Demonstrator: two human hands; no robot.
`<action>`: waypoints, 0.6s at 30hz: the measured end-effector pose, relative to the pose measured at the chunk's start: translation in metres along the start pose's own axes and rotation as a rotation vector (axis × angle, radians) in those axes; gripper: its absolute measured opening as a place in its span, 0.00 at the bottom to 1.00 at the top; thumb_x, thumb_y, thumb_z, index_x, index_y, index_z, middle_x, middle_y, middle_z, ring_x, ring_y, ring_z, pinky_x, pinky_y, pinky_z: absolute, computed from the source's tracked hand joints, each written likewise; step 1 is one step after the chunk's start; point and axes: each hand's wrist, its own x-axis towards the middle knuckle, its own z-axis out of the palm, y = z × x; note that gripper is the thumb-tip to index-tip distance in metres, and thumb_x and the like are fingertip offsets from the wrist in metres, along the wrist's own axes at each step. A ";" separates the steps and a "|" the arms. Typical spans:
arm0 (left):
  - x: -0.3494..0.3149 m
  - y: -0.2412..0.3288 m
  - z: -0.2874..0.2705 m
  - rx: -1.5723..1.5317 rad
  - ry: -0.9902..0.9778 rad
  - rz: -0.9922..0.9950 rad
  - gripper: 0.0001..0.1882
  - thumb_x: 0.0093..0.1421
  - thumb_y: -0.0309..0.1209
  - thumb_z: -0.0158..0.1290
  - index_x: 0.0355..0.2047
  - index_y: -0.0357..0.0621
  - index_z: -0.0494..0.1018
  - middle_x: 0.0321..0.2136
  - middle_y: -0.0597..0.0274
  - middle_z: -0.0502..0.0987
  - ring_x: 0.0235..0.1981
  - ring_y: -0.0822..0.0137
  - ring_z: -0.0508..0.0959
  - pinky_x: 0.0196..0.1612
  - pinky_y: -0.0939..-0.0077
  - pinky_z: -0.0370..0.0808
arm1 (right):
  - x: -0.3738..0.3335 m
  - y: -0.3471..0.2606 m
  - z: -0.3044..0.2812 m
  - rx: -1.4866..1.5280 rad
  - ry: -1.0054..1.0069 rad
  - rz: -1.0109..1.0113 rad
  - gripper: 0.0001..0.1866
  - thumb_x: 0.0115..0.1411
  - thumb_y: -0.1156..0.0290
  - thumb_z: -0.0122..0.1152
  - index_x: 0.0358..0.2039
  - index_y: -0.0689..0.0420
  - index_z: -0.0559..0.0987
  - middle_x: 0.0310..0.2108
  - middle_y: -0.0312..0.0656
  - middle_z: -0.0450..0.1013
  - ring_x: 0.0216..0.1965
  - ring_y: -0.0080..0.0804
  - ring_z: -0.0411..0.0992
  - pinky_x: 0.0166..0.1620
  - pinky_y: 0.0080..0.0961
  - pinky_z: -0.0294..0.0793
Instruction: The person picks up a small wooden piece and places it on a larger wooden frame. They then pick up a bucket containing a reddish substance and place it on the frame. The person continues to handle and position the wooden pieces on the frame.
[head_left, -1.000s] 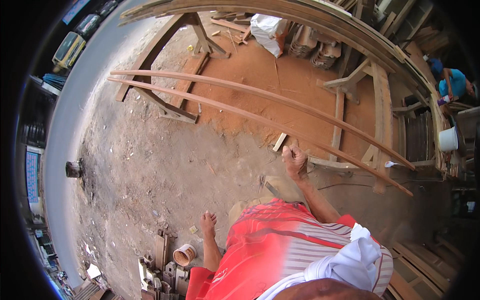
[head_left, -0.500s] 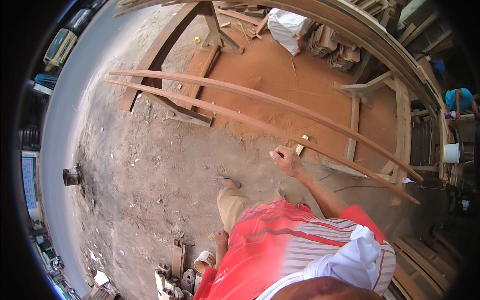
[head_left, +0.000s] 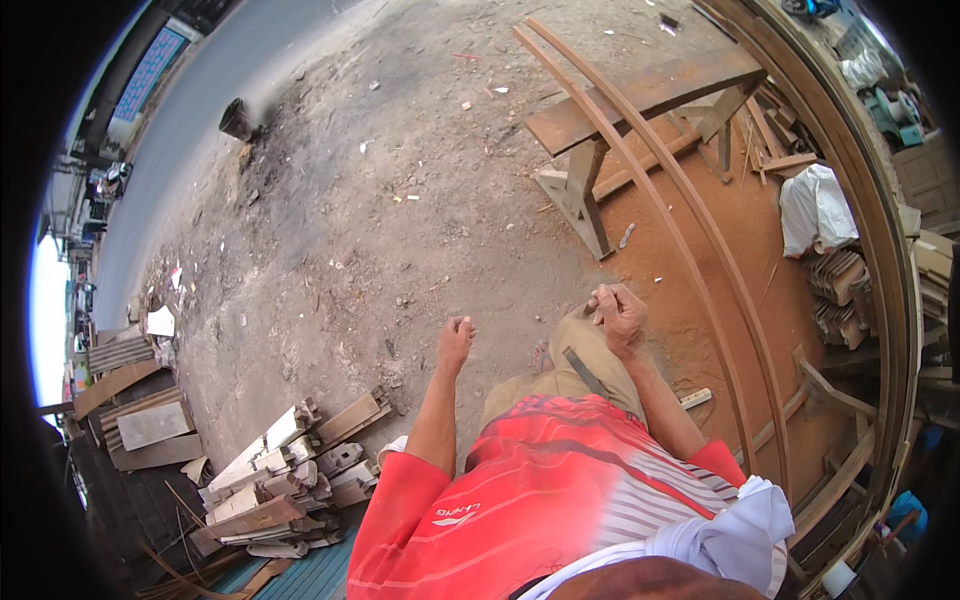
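My left hand (head_left: 456, 342) hangs in the air in front of my body, fingers curled in, with nothing showing in it. My right hand (head_left: 619, 314) is closed in front of my right thigh; the inside of its fist is hidden. To the right of that hand, apart from it, two long slender reddish-brown wooden strips (head_left: 690, 270) lie side by side. Their far part rests across a wooden trestle bench (head_left: 650, 95). A dark flat strip (head_left: 585, 371) shows against my tan trousers at the waist.
Scrap wood pieces (head_left: 290, 470) lie heaped at the lower left. Reddish sawdust covers the ground (head_left: 740, 240) beneath the strips. A white sack (head_left: 818, 210) and stacked wood pieces (head_left: 840, 300) stand at the right. A dark stump-like container (head_left: 236, 120) is near the road (head_left: 190, 150).
My view and body have turned left, so the strips and bench now lie to my right. My left hand has come up in front of me; the right fist remains closed.
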 end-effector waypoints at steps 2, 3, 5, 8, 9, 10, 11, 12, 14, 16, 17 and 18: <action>0.022 0.023 -0.003 -0.022 0.024 0.040 0.23 0.71 0.43 0.54 0.50 0.32 0.76 0.38 0.53 0.84 0.38 0.65 0.84 0.41 0.71 0.79 | 0.022 0.006 0.014 0.046 -0.094 0.031 0.12 0.71 0.68 0.60 0.49 0.62 0.79 0.34 0.39 0.77 0.25 0.19 0.73 0.28 0.22 0.74; 0.034 0.030 -0.006 -0.013 0.031 0.034 0.23 0.70 0.44 0.54 0.50 0.32 0.76 0.38 0.53 0.84 0.37 0.65 0.84 0.41 0.70 0.79 | 0.035 0.006 0.023 0.060 -0.094 -0.001 0.11 0.71 0.68 0.59 0.48 0.62 0.79 0.32 0.38 0.77 0.25 0.18 0.72 0.27 0.22 0.74; 0.053 0.031 -0.024 0.047 0.050 -0.002 0.22 0.69 0.44 0.55 0.49 0.33 0.77 0.36 0.52 0.84 0.36 0.65 0.84 0.41 0.69 0.79 | 0.060 0.001 0.050 0.085 -0.067 -0.041 0.10 0.72 0.70 0.59 0.47 0.62 0.80 0.31 0.37 0.77 0.24 0.17 0.72 0.26 0.21 0.73; 0.078 -0.018 -0.055 0.148 0.107 -0.108 0.22 0.68 0.44 0.56 0.47 0.35 0.79 0.33 0.53 0.84 0.34 0.63 0.84 0.41 0.66 0.79 | 0.112 -0.018 0.084 0.143 -0.003 -0.083 0.09 0.71 0.71 0.58 0.46 0.62 0.79 0.33 0.38 0.76 0.24 0.17 0.71 0.27 0.20 0.72; 0.089 -0.038 -0.067 0.147 0.121 -0.139 0.21 0.68 0.44 0.56 0.47 0.35 0.79 0.31 0.53 0.84 0.33 0.62 0.84 0.41 0.65 0.79 | 0.135 -0.011 0.090 0.166 0.024 -0.110 0.09 0.71 0.72 0.58 0.47 0.62 0.79 0.33 0.39 0.76 0.24 0.17 0.71 0.28 0.19 0.72; 0.098 -0.049 -0.081 0.120 0.136 -0.192 0.20 0.67 0.45 0.56 0.41 0.36 0.80 0.28 0.56 0.83 0.30 0.64 0.83 0.36 0.67 0.78 | 0.168 -0.010 0.101 0.192 0.070 -0.142 0.08 0.71 0.73 0.58 0.47 0.62 0.79 0.34 0.39 0.76 0.24 0.18 0.71 0.28 0.19 0.73; 0.098 -0.039 -0.084 -0.049 0.113 -0.313 0.18 0.70 0.42 0.53 0.36 0.35 0.78 0.25 0.61 0.79 0.25 0.72 0.77 0.29 0.74 0.75 | 0.195 -0.012 0.112 0.155 0.077 -0.124 0.09 0.70 0.73 0.58 0.47 0.62 0.79 0.36 0.41 0.76 0.26 0.19 0.72 0.30 0.19 0.74; 0.080 -0.058 -0.105 -0.184 0.111 -0.407 0.20 0.68 0.43 0.55 0.30 0.35 0.79 0.21 0.61 0.79 0.21 0.70 0.78 0.23 0.74 0.73 | 0.227 -0.027 0.120 0.111 0.062 -0.122 0.09 0.70 0.74 0.58 0.47 0.62 0.79 0.39 0.42 0.76 0.28 0.20 0.73 0.32 0.19 0.75; 0.072 -0.052 -0.114 -0.148 0.210 -0.389 0.19 0.69 0.42 0.55 0.30 0.36 0.78 0.19 0.63 0.76 0.18 0.69 0.76 0.21 0.72 0.72 | 0.297 -0.048 0.151 0.016 0.073 -0.461 0.11 0.68 0.75 0.58 0.50 0.61 0.78 0.42 0.41 0.76 0.29 0.19 0.72 0.33 0.17 0.73; 0.099 -0.033 -0.118 -0.219 0.283 -0.560 0.19 0.68 0.42 0.55 0.31 0.36 0.78 0.19 0.62 0.77 0.19 0.68 0.77 0.22 0.72 0.73 | 0.360 -0.082 0.182 0.027 0.025 -0.466 0.16 0.67 0.74 0.60 0.54 0.61 0.76 0.49 0.48 0.74 0.35 0.29 0.75 0.35 0.22 0.78; 0.111 -0.022 -0.125 -0.236 0.305 -0.594 0.19 0.68 0.42 0.55 0.31 0.36 0.78 0.20 0.61 0.77 0.19 0.67 0.77 0.22 0.71 0.73 | 0.381 -0.098 0.192 0.021 -0.005 -0.474 0.17 0.67 0.74 0.60 0.56 0.61 0.75 0.50 0.49 0.74 0.36 0.30 0.76 0.35 0.23 0.79; 0.128 -0.011 -0.130 -0.254 0.326 -0.608 0.19 0.68 0.42 0.55 0.32 0.36 0.79 0.20 0.60 0.78 0.20 0.67 0.78 0.23 0.71 0.73 | 0.413 -0.125 0.203 0.028 -0.045 -0.511 0.19 0.67 0.74 0.60 0.57 0.61 0.73 0.52 0.50 0.73 0.36 0.30 0.76 0.36 0.23 0.79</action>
